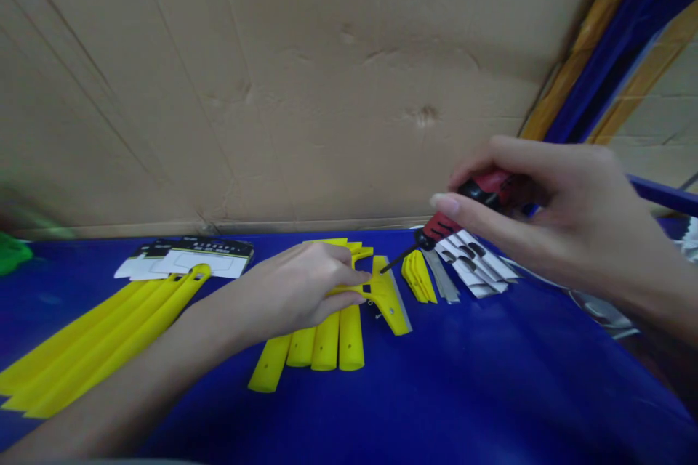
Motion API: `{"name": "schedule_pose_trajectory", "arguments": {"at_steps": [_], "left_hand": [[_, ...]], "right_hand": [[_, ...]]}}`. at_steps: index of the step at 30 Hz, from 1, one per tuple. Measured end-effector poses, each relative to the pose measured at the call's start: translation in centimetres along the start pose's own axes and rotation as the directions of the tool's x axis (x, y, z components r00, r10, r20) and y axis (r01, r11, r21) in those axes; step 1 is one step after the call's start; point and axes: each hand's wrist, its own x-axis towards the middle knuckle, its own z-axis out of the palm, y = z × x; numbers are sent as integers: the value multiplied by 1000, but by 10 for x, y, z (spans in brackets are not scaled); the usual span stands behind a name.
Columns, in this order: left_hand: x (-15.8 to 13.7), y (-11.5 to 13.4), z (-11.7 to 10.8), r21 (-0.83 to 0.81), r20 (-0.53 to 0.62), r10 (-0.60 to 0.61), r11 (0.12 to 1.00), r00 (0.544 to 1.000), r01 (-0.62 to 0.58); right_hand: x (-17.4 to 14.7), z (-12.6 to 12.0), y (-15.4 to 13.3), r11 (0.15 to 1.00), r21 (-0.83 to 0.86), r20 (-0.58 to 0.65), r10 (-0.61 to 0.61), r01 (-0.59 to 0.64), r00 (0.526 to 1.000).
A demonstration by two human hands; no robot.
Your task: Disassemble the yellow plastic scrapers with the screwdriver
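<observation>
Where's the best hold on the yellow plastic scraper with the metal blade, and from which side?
Likely the narrow neck of the yellow plastic scraper, pinched from the left, as the left hand does: the thin metal blade edges the wide head's right side, and the red-and-black screwdriver slants in from there.

Bare forearms (174,352), bare wrists (237,305), slender fingers (353,278)
</observation>
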Motion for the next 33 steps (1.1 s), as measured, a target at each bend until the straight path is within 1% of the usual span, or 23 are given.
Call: {"name": "schedule_pose_trajectory", "arguments": {"at_steps": [2, 5, 6, 9, 10, 13, 14, 17, 18, 21, 22, 25, 26, 29, 30, 33], "left_hand": [[0, 1, 1, 0, 0, -3, 1000, 1000, 3], [0, 1, 1, -18, -2, -2, 1000, 1000, 2], [0, 1, 1, -22, 5, -3, 1000, 1000, 3], [0, 2, -1, -26, 21, -14, 1000, 1000, 14], [0, 2, -2, -31, 25, -16, 999, 1000, 16], [1, 3, -1, -44, 26, -14, 999, 1000, 16], [1, 3, -1, -49, 26, -12, 999, 1000, 13], [0, 2, 0, -48, 28, -14, 999, 1000, 15], [0, 1, 0, -49, 30, -15, 999, 999, 16], [0, 0, 1, -55, 36, -17, 998, 999, 19], [0, -1, 1, -56, 40, -18, 998, 999, 20], [1, -2, 1, -57, 47, -22, 998, 999, 25], [1, -2, 1, -59, 45, -19, 998, 999, 22], [2, -3, 1, -69, 26, -7, 998, 1000, 9], [2, -3, 1, -70, 18, -6, 997, 1000, 7], [2, -3, 0, -76, 2, 0, 997, 1000, 0]], "right_hand": [[-1, 1, -1, 999, -32, 8, -28, 28, 1000], [-2, 0, 0, 994, 69, 54, -89, 85, 995], [-2, 0, 0, 994, 65, 47, -89, 86, 995], [-2, -2, 2, 997, -47, -14, -56, 56, 998], [-2, -2, 2, 997, -40, -18, -59, 59, 998], [-3, -2, 2, 991, 92, 37, -98, 94, 995], [-3, -2, 1, 991, 96, 42, -100, 95, 994], [-3, 0, 1, 998, -12, -26, -65, 64, 998], [-3, 0, 2, 998, -14, -31, -63, 63, 998], [-2, 1, 3, 993, 77, 44, -87, 84, 995], [-2, 2, 4, 994, 84, 58, -78, 73, 995], [-1, 2, 5, 1000, -17, -9, -26, 26, 1000], [-1, 2, 4, 999, -30, -18, -26, 26, 999], [-1, 1, 3, 997, 19, 45, -69, 68, 997], [-1, 1, 2, 998, 23, 43, -67, 67, 997], [-1, 2, 2, 997, -69, -60, -33, 29, 998]]}}
